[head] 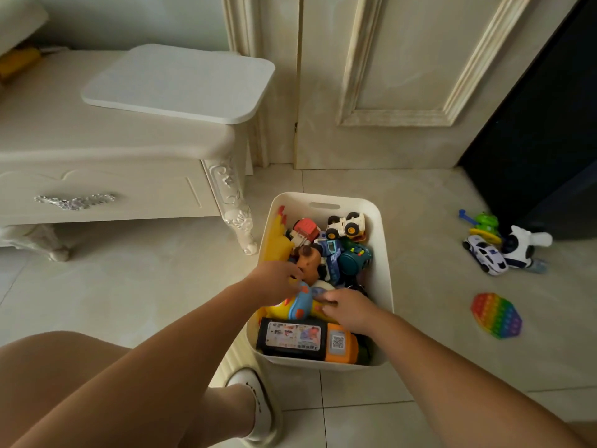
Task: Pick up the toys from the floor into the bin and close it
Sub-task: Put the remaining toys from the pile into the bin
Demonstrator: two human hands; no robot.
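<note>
Head: both hands (pixel 310 294) gripping blue-yellow toy (pixel 298 305) over full bin (pixel 382 286); pop-it (pixel 496 315) beside.

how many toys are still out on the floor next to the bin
4, all right of the bin: a green toy by the dark wall, a white car, a black-and-white animal, and a rainbow pop toy nearer. Others may lie out of view.

Bare forearms with no sleeves, bare left grip (pixel 278 281) and right grip (pixel 347 310) without rings, bare legs, white slipper (pixel 258 405) with dark lettering
</note>
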